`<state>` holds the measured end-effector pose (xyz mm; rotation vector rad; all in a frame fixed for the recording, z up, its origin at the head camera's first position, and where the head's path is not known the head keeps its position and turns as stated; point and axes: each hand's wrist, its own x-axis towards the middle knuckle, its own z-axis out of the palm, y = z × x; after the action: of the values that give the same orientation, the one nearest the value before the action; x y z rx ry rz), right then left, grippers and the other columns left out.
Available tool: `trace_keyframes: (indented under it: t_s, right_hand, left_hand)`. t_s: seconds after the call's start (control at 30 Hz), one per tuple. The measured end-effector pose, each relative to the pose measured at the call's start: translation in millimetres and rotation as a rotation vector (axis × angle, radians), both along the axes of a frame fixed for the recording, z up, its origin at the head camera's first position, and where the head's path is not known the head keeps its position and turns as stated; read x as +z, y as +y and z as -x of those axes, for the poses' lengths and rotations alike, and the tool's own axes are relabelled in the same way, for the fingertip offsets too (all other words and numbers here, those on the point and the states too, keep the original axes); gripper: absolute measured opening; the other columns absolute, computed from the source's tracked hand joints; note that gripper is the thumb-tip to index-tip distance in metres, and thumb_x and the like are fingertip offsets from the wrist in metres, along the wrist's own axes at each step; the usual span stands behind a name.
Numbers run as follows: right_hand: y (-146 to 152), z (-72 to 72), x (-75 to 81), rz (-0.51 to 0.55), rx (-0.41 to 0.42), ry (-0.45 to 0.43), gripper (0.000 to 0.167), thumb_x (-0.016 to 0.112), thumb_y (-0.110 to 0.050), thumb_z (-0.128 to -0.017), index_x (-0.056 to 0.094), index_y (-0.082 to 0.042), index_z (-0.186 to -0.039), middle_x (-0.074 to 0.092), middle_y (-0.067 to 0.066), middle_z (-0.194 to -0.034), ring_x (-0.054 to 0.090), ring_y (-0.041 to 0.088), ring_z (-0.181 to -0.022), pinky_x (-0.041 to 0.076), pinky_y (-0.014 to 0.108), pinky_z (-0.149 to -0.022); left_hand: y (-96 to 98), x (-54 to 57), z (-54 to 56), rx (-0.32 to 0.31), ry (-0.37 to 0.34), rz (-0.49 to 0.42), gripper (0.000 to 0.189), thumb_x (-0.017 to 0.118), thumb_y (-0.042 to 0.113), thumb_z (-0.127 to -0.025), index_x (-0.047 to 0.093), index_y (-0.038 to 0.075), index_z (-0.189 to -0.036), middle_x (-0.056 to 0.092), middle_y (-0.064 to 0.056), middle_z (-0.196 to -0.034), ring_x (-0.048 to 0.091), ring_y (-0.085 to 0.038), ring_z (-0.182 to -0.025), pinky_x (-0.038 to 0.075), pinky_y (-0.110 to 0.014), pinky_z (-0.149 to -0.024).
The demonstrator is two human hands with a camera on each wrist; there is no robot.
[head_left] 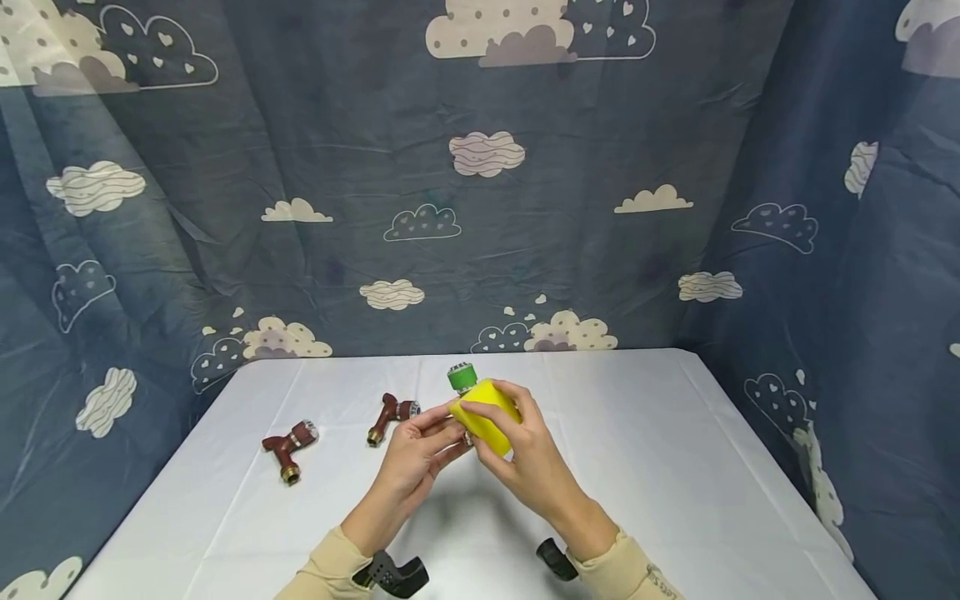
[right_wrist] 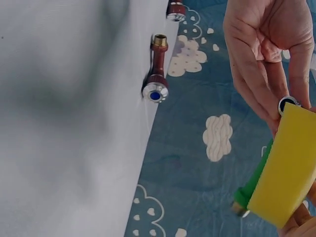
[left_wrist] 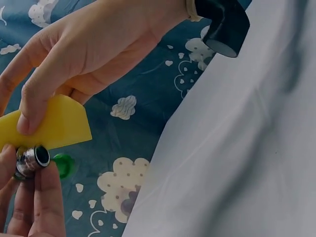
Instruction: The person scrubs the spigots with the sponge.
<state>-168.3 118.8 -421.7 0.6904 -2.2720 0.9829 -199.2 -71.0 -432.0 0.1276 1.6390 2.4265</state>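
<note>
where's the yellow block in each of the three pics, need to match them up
Head: the yellow block is low in the picture, near the middle from side to side.
Left wrist: at the left edge, about mid-height.
Right wrist: lower right, reaching the right edge.
Shared landmark: the green fitting, partly visible next to it in all three.

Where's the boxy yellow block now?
Lower middle of the head view: the boxy yellow block is in the right hand's grip, partly hiding the green cylindrical fitting.
</note>
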Motion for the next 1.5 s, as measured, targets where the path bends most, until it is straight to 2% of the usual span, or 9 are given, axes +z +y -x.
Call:
trace_keyframes:
  t_s: [0.13, 0.23, 0.5, 0.7, 0.9, 1.03, 1.2, 1.33, 1.5]
  right_hand:
    - [2, -0.7, -1.1, -0.002, 0.003, 0.001, 0.05, 0.084, -0.009, -0.092, 0.071, -0.025, -0.137, 0.048, 0.02, -0.154, 0.057, 0.038, -0.137, 0.063, 0.05, -0.104]
    - [4, 0.2, -1.4, 0.007, -0.006, 0.008, 0.05, 0.084, -0.008, -0.092, 0.071, -0.025, -0.138, 0.048, 0.02, -0.154, 0.057, 0.038, -0.136, 0.064, 0.051, -0.103]
    - [11, 6.3, -3.3, 0.01, -0.051, 0.04, 0.052, 0.085, -0.007, -0.091, 0.069, -0.025, -0.137, 0.048, 0.019, -0.153, 0.059, 0.039, -0.133, 0.065, 0.049, -0.1]
    - [15, 9.3, -8.0, 0.023, -0.079, 0.061, 0.054, 0.086, -0.007, -0.09, 0.069, -0.025, -0.137, 0.047, 0.021, -0.153, 0.059, 0.038, -0.13, 0.067, 0.048, -0.096]
    - [23, 16.2, -12.3, 0.071, -0.153, 0.065, 0.054, 0.086, -0.005, -0.089, 0.069, -0.022, -0.138, 0.047, 0.023, -0.152, 0.057, 0.038, -0.131, 0.064, 0.052, -0.097]
    - [28, 20.9, -12.3, 0.142, -0.168, 0.001, 0.051, 0.083, -0.005, -0.092, 0.068, -0.019, -0.139, 0.046, 0.024, -0.152, 0.058, 0.039, -0.131, 0.063, 0.054, -0.099]
    - [31, 23.5, -6.3, 0.284, -0.167, -0.164, 0.049, 0.079, -0.009, -0.096, 0.066, -0.019, -0.143, 0.048, 0.02, -0.152, 0.06, 0.04, -0.131, 0.063, 0.056, -0.1]
    - [33, 25.6, 0.6, 0.391, -0.147, -0.313, 0.049, 0.076, -0.015, -0.1, 0.062, -0.021, -0.147, 0.054, 0.017, -0.147, 0.064, 0.038, -0.127, 0.058, 0.049, -0.1]
    - [36, 28.4, 6.0, 0.498, -0.067, -0.447, 0.048, 0.071, -0.015, -0.104, 0.059, -0.02, -0.15, 0.056, 0.016, -0.15, 0.068, 0.038, -0.126, 0.063, 0.033, -0.092]
  left_hand:
    - [2.5, 1.7, 0.1, 0.043, -0.007, -0.002, 0.048, 0.069, -0.005, -0.101, 0.059, -0.005, -0.148, 0.081, -0.003, -0.115, 0.078, -0.013, -0.105, 0.067, -0.035, -0.095]
    - [2.6, 3.5, -1.1, 0.047, -0.011, -0.009, 0.049, 0.067, -0.006, -0.101, 0.057, -0.005, -0.15, 0.08, -0.003, -0.116, 0.078, -0.013, -0.104, 0.066, -0.035, -0.096]
    - [-0.6, 5.5, -3.7, 0.033, -0.019, -0.049, 0.049, 0.067, -0.007, -0.1, 0.058, -0.006, -0.148, 0.08, 0.0, -0.109, 0.078, -0.013, -0.099, 0.067, -0.034, -0.094]
    - [-2.1, 3.1, -4.1, 0.014, -0.017, -0.079, 0.046, 0.068, -0.006, -0.1, 0.064, -0.001, -0.145, 0.081, 0.0, -0.106, 0.08, -0.014, -0.097, 0.067, -0.033, -0.093]
    - [-4.2, 1.9, -6.7, -0.013, 0.0, -0.123, 0.038, 0.068, -0.006, -0.099, 0.073, 0.008, -0.134, 0.082, -0.002, -0.105, 0.081, -0.015, -0.097, 0.067, -0.035, -0.094]
    - [-5.5, 1.6, -8.0, -0.026, 0.013, -0.124, 0.035, 0.068, -0.007, -0.099, 0.077, 0.014, -0.126, 0.082, -0.002, -0.104, 0.081, -0.016, -0.097, 0.067, -0.035, -0.093]
    - [-7.2, 1.9, -9.0, -0.046, 0.02, -0.116, 0.037, 0.067, -0.008, -0.099, 0.079, 0.021, -0.119, 0.082, -0.001, -0.104, 0.081, -0.016, -0.097, 0.067, -0.035, -0.093]
    - [-10.1, 1.0, -9.9, -0.078, 0.026, -0.096, 0.037, 0.068, -0.007, -0.099, 0.079, 0.024, -0.117, 0.081, 0.0, -0.106, 0.081, -0.016, -0.098, 0.067, -0.035, -0.094]
    - [-13.3, 0.1, -11.7, -0.117, 0.058, -0.036, 0.039, 0.072, -0.006, -0.097, 0.08, 0.026, -0.117, 0.08, 0.002, -0.107, 0.081, -0.015, -0.099, 0.067, -0.033, -0.092]
